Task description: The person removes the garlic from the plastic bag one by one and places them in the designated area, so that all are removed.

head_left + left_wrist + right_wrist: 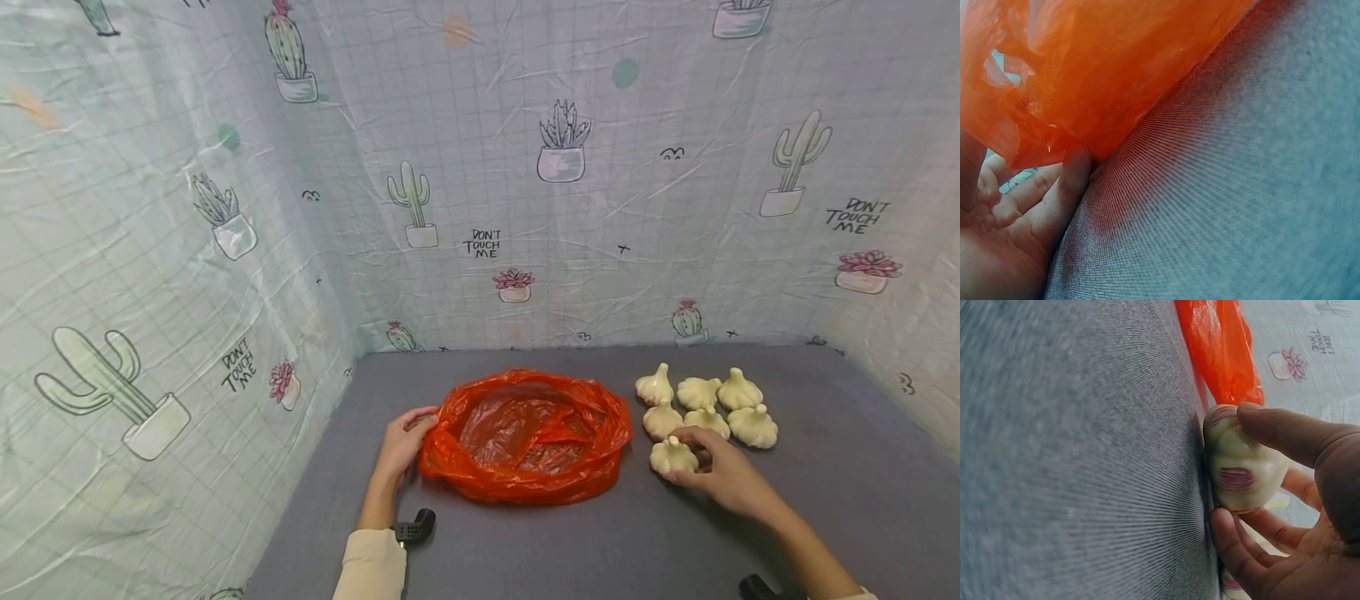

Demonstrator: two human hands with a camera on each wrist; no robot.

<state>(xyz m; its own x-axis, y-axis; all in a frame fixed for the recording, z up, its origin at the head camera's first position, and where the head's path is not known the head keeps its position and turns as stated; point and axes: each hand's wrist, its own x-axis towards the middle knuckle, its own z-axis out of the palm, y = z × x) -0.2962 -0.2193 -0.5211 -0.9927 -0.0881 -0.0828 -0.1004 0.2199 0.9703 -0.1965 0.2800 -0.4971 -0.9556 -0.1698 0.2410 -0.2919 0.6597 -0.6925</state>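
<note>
A red plastic bag point(525, 487) lies on the grey table with its mouth spread open and facing up. At its left rim my left hand point(402, 443) holds the plastic; in the left wrist view the fingers point(1063, 194) reach under the orange-looking film, which partly hides them. My right hand point(723, 475) grips a garlic bulb point(672, 456) between thumb and fingers, right of the bag. In the right wrist view this pale bulb point(1244, 465) with purple patches sits close against the table surface. Several other garlic bulbs point(737, 389) stand grouped just behind the right hand.
The grey tabletop point(525, 550) extends in front of the bag and to the right of the bulbs. Sheets printed with cacti point(562, 150) enclose the table at the back and sides. A black wrist device point(417, 527) sits on the left wrist.
</note>
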